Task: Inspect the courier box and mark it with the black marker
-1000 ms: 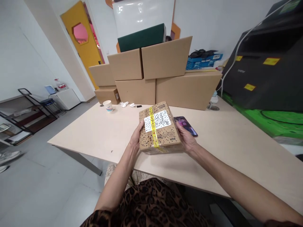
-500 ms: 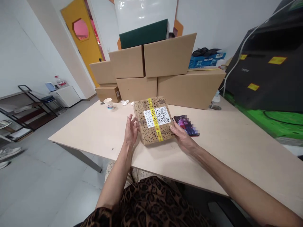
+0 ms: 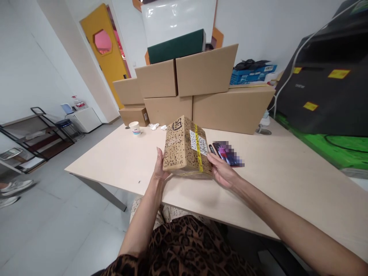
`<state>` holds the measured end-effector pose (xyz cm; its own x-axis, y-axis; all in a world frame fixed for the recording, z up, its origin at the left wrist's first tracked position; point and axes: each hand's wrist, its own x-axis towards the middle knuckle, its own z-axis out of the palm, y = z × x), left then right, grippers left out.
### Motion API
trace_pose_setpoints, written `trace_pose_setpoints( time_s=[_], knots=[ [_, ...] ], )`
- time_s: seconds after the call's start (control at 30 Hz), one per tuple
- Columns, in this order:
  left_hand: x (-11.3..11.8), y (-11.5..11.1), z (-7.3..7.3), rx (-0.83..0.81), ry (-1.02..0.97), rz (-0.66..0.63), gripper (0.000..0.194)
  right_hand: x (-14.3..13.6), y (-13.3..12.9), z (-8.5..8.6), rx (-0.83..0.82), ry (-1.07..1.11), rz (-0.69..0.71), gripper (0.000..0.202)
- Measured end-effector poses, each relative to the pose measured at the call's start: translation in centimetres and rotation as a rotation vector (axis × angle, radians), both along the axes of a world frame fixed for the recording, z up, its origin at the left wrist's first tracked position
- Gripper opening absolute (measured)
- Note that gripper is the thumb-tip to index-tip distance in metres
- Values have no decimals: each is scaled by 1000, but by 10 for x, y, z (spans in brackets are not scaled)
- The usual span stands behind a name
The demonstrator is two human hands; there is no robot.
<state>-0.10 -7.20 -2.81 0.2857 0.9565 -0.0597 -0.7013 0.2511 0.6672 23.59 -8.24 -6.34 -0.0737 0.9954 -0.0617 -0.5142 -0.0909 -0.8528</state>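
Observation:
Tilted between my hands is a brown cardboard box (image 3: 176, 147) with black speckles, printed lettering, a white label (image 3: 197, 142) and a strip of yellow tape (image 3: 199, 154). My left hand (image 3: 160, 165) supports its lower left corner, thumb up along the side and the other fingers partly hidden beneath. My right hand (image 3: 220, 168) grips the right edge, with the thumb on the labelled face. Just right of the box a phone (image 3: 227, 153) with a lit, partly pixelated screen lies on the table, and a small dark object (image 3: 212, 148) lies beside it.
Large cardboard boxes (image 3: 221, 111) are stacked along the back of the table (image 3: 109, 161), topped by a dark green box (image 3: 176, 46). A paper cup (image 3: 134, 128) and crumpled tissues (image 3: 154, 126) sit at the back left. A big black machine (image 3: 330, 88) stands at the right.
The box has been turned so its lettered left side now faces me, and the labelled face leans right. My left hand has moved from beside the box to holding its lower left corner.

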Motion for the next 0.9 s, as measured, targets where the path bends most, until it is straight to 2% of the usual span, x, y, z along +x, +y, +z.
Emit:
trace_pose_setpoints(
  time_s=[0.13, 0.23, 0.4, 0.53, 0.67, 0.8, 0.9],
  knots=[
    [4, 0, 3, 90, 24, 64, 74, 5, 5, -8, -3, -179, -130, 41],
    [4, 2, 1, 160, 82, 20, 68, 11, 6, -6, 28, -260, -161, 46],
    [3, 0, 0, 389, 256, -101, 74, 9, -4, 10, 72, -192, -104, 46],
    [6, -6, 5, 448, 282, -28, 80, 4, -14, 25, 171, -160, -130, 49],
    [10, -20, 21, 534, 305, 34, 81, 5, -27, 41, 302, -163, -186, 52],
    [11, -38, 48, 545, 311, 78, 84, 10, -41, 59, 450, -181, -257, 54],
    [11, -44, 66, 559, 288, 93, 93, 12, -48, 67, 522, -149, -274, 60]
  ],
)
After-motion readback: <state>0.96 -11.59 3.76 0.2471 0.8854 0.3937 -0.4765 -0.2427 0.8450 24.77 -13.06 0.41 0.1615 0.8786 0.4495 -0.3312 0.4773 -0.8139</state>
